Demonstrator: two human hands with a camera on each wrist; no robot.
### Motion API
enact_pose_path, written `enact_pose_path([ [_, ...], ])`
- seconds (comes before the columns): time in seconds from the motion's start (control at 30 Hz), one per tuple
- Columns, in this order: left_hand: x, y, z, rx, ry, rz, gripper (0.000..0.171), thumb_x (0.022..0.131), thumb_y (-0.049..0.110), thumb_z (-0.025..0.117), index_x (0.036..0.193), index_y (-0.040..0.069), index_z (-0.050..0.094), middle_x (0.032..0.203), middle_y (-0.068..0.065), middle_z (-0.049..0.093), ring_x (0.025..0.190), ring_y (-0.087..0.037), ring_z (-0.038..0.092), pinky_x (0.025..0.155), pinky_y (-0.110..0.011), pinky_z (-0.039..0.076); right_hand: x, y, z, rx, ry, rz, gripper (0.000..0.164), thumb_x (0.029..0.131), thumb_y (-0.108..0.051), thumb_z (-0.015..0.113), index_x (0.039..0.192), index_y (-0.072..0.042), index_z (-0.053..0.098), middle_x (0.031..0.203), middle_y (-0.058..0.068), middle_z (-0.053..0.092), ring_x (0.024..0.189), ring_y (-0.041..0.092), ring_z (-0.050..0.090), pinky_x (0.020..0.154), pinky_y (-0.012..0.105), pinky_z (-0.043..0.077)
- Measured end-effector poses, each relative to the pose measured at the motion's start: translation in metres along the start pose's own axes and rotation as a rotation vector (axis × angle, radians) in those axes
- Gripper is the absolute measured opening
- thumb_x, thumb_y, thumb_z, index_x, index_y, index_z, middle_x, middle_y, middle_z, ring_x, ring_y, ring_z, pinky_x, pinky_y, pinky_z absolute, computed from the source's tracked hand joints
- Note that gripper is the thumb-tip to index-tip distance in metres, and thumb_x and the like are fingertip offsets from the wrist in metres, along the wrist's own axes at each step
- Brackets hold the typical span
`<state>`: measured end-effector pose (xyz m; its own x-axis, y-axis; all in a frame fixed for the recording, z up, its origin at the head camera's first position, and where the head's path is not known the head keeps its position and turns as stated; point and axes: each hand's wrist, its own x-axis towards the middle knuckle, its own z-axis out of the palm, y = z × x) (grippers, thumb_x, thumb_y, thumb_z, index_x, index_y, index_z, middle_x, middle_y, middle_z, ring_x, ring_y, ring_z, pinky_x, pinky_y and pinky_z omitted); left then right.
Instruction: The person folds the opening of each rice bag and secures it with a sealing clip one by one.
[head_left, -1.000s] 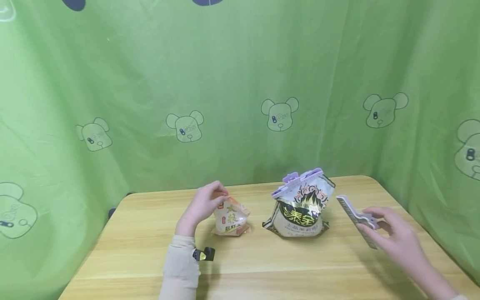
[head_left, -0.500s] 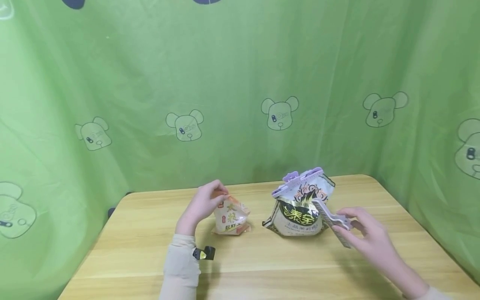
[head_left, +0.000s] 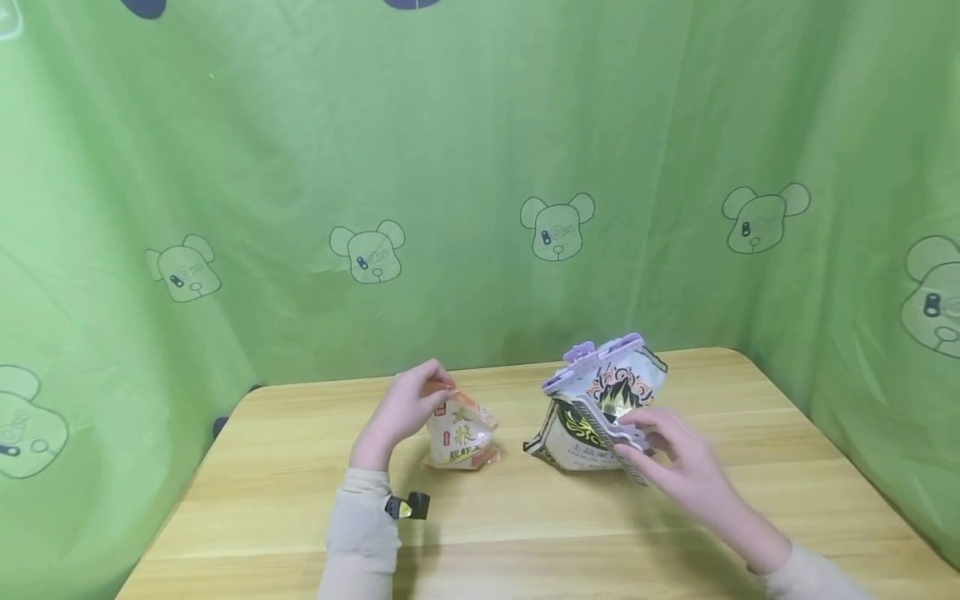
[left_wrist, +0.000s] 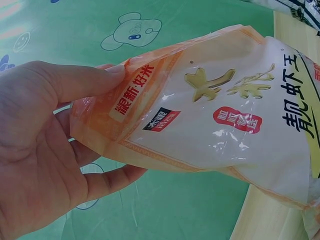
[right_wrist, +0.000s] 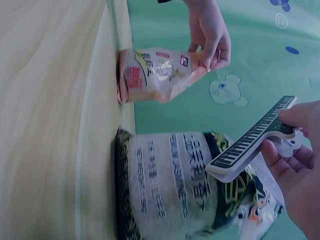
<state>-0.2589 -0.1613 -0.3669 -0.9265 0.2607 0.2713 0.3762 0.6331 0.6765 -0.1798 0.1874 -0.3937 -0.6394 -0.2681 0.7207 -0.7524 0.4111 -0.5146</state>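
Note:
My left hand (head_left: 405,408) pinches the top corner of a small orange-and-white rice bag (head_left: 461,437) that stands on the table. In the left wrist view the thumb lies over the bag's orange top edge (left_wrist: 132,95), with some fingers behind it. Between thumb and fingers, my right hand (head_left: 678,462) holds a bag clip (right_wrist: 250,140) with a piano-key pattern along its bar. This clip is in front of a larger rice bag (head_left: 573,446), covering part of its print; whether they touch cannot be told. A purple bag clip (head_left: 596,365) sits across the larger bag's top.
The wooden table (head_left: 277,492) has a rounded back edge. Green curtains (head_left: 465,167) with bear-head prints hang behind and at both sides. A black band (head_left: 408,507) is on the left sleeve. Bare tabletop separates the two bags.
My right hand has moved left with the piano-key clip, from the right of the larger bag to in front of it. The left hand and both bags have stayed in place.

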Motion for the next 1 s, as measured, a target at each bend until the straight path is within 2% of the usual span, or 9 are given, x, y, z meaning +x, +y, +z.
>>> enact_pose_path([
  [0.27,0.0,0.0,0.001,-0.002,-0.007,0.001,0.009,0.083,0.018,0.063,0.088,0.021,0.056,0.094,0.008,0.063,0.098,-0.012,0.061,0.087,-0.033,0.05,0.011,0.0,0.018,-0.034,-0.022,-0.02,0.042,0.067,0.005,0.071,0.105,-0.004,0.057,0.099,0.002,0.058,0.082,0.001,0.054,0.065,0.013,0.051],
  [0.37,0.001,0.0,0.001,-0.001,-0.005,0.001,0.009,0.083,0.018,0.063,0.088,0.022,0.056,0.094,0.008,0.063,0.098,-0.012,0.061,0.086,-0.033,0.05,0.016,-0.002,0.023,-0.036,-0.049,0.006,0.04,0.07,0.0,0.071,0.107,-0.008,0.057,0.099,0.0,0.058,0.084,0.001,0.055,0.067,0.015,0.052],
  [0.53,0.0,0.001,0.0,-0.013,0.003,-0.01,0.01,0.082,0.019,0.063,0.087,0.023,0.056,0.093,0.008,0.063,0.097,-0.012,0.061,0.085,-0.033,0.051,0.024,-0.005,0.034,-0.061,-0.072,-0.003,0.039,0.072,-0.005,0.071,0.107,-0.01,0.057,0.098,-0.001,0.06,0.083,0.003,0.057,0.069,0.017,0.053],
  [0.73,0.0,0.0,0.001,-0.014,-0.006,-0.028,0.008,0.083,0.02,0.062,0.089,0.023,0.056,0.095,0.007,0.064,0.097,-0.012,0.061,0.085,-0.033,0.051,0.032,-0.009,0.047,-0.068,-0.064,-0.001,0.035,0.069,-0.006,0.073,0.101,-0.009,0.058,0.092,-0.001,0.063,0.076,0.005,0.057,0.064,0.019,0.053],
  [0.87,0.0,0.0,0.0,-0.005,-0.007,-0.024,0.008,0.084,0.02,0.061,0.09,0.021,0.056,0.096,0.006,0.064,0.098,-0.013,0.06,0.087,-0.034,0.05,0.037,-0.01,0.054,-0.095,-0.079,0.028,0.031,0.068,-0.009,0.075,0.094,-0.012,0.059,0.084,-0.007,0.059,0.075,0.005,0.055,0.065,0.018,0.053],
  [1.0,-0.001,0.0,-0.001,-0.005,-0.005,-0.02,0.007,0.085,0.02,0.061,0.09,0.02,0.056,0.096,0.005,0.064,0.098,-0.013,0.061,0.085,-0.033,0.051,0.043,-0.011,0.061,-0.124,-0.098,0.03,0.026,0.068,-0.013,0.075,0.088,-0.013,0.058,0.077,-0.007,0.055,0.071,0.005,0.053,0.063,0.018,0.052],
])
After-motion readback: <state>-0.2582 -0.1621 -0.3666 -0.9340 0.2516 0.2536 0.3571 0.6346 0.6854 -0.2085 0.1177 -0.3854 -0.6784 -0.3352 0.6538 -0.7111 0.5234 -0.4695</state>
